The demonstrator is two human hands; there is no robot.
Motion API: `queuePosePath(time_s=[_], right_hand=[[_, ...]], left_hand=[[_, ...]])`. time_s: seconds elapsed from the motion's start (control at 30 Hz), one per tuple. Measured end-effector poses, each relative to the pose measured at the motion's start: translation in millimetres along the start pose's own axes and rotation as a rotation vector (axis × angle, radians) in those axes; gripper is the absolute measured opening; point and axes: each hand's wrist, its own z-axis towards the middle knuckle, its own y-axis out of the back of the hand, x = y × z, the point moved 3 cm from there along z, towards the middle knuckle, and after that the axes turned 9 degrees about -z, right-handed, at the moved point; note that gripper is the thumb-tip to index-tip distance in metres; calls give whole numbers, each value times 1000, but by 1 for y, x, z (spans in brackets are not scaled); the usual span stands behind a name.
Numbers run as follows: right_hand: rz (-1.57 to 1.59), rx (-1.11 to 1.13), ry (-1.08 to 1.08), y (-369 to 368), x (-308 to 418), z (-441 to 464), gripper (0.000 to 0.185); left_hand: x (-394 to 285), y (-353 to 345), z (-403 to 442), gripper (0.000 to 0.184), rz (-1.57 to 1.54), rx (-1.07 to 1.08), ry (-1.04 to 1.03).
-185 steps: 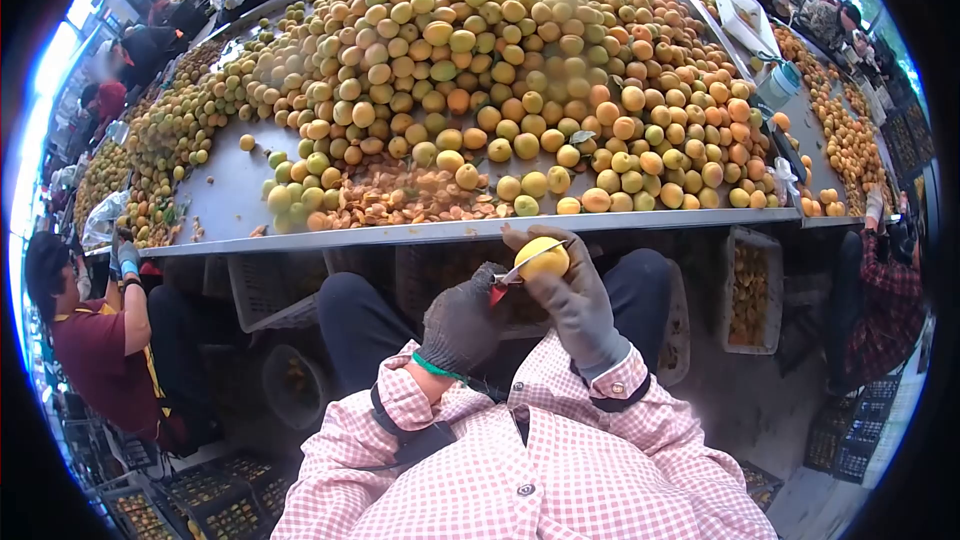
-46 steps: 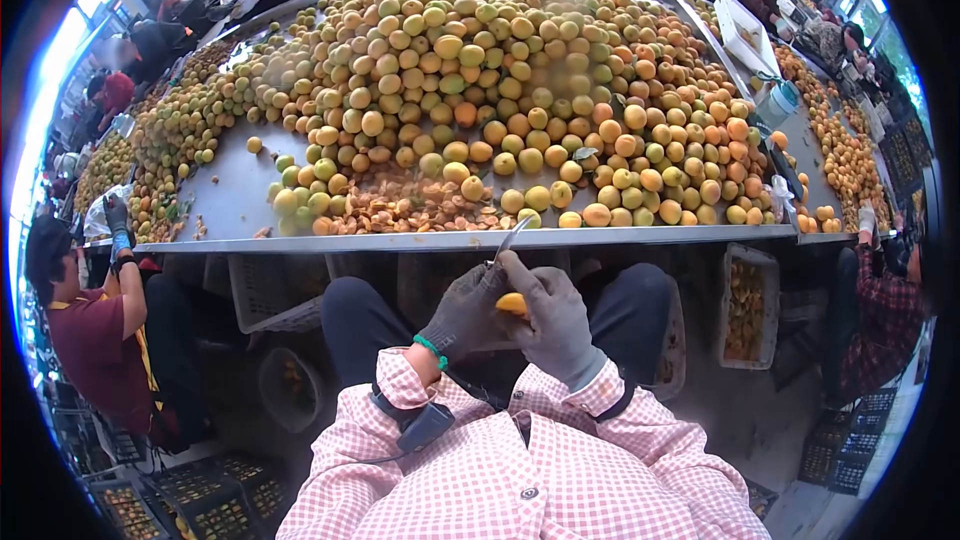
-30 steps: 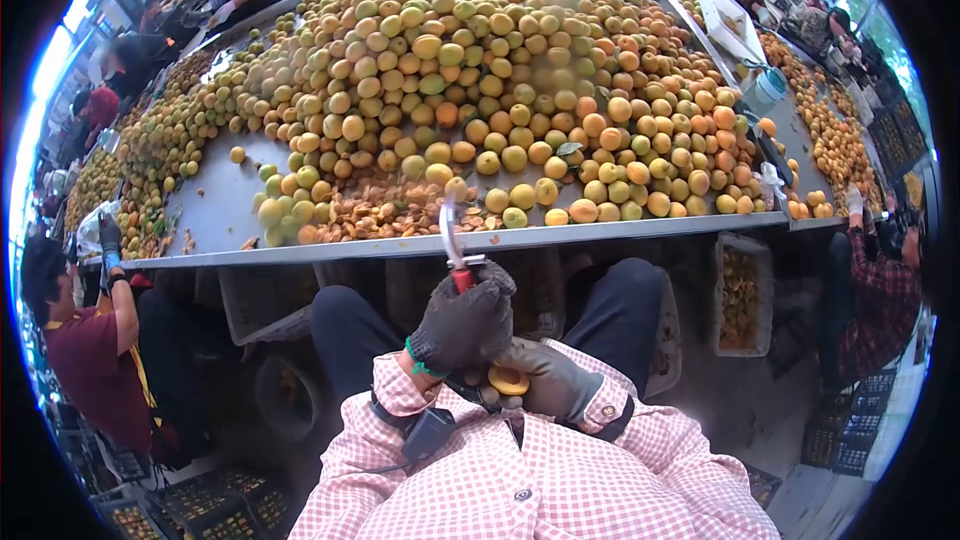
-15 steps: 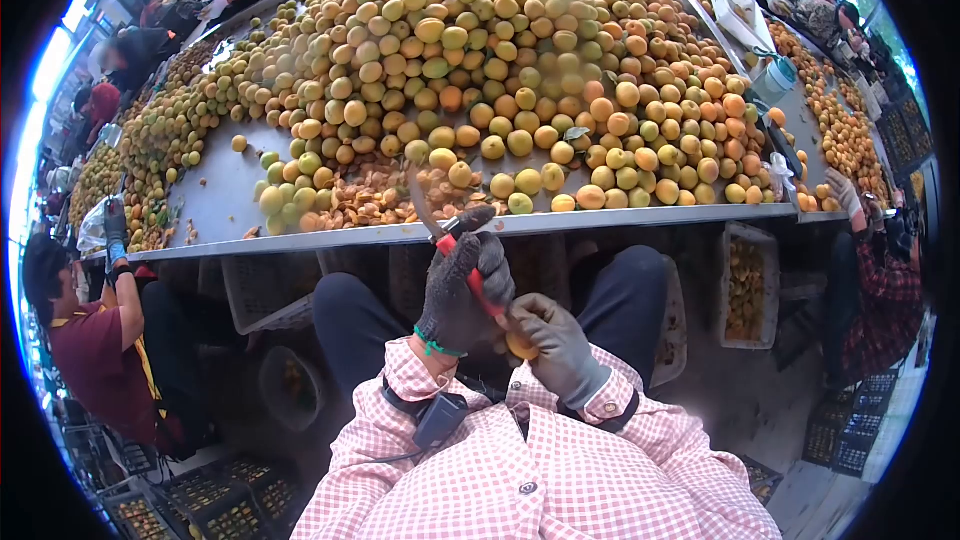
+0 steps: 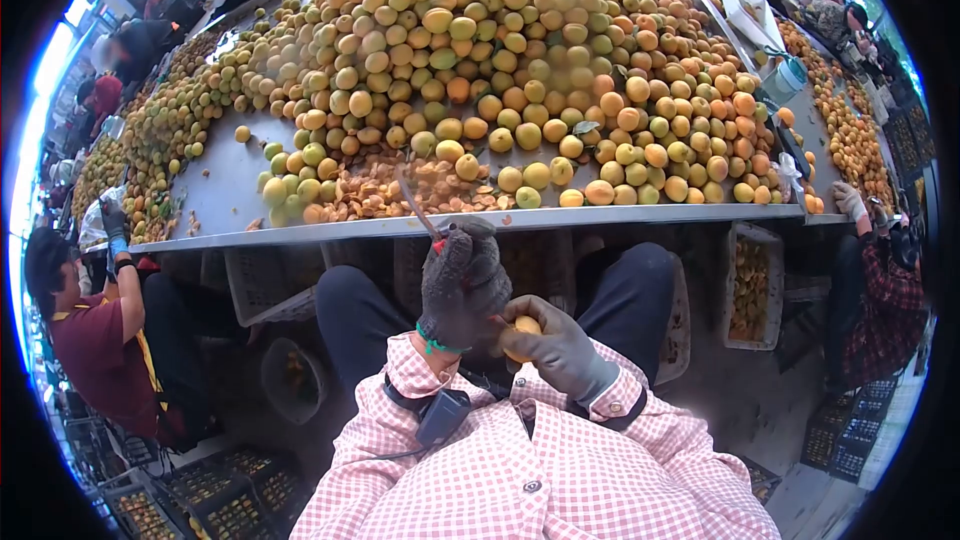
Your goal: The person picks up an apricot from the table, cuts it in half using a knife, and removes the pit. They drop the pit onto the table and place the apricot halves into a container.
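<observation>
My left hand (image 5: 462,285), in a dark knit glove, is closed round a knife (image 5: 418,208) with a red handle. The blade points up and away toward the table's front rim (image 5: 380,230). My right hand (image 5: 568,355), in a grey glove, pinches a yellow-orange apricot (image 5: 524,328) just below and right of my left hand. The fingertips of both hands are close together over my lap. Beyond the rim lie flattened orange fruit pieces (image 5: 385,192) and a large heap of whole apricots (image 5: 480,60).
Crates stand under the table, one with fruit pieces (image 5: 750,290) at right, an empty-looking one (image 5: 265,285) at left, beside a round bucket (image 5: 292,380). A co-worker in maroon (image 5: 100,345) sits left, another in plaid (image 5: 880,310) right. A white tray (image 5: 745,5) and bottle (image 5: 783,80) rest at back right.
A second ago a cut apricot half showed at my right hand; now a rounded fruit shows there. My left hand has turned, tilting the knife to the left. The right co-worker's hand has moved to the table edge.
</observation>
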Motion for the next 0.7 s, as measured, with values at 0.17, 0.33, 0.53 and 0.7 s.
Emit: queuePosePath(time_s=[0.17,0.33,0.53,0.7], right_hand=[[492,64,-209,-1,-7,-2,21],[-21,-153,234,-7,-1,3,29],[130,3,-72,-2,-4,-6,41],[293,1,-104,-9,-1,-8,38]], left_hand=[[3,-8,0,35,55,57,89],[11,-16,8,38,154,-290,-202],[-6,-5,2,30,126,-284,-189],[2,2,-3,27,172,-170,-164]])
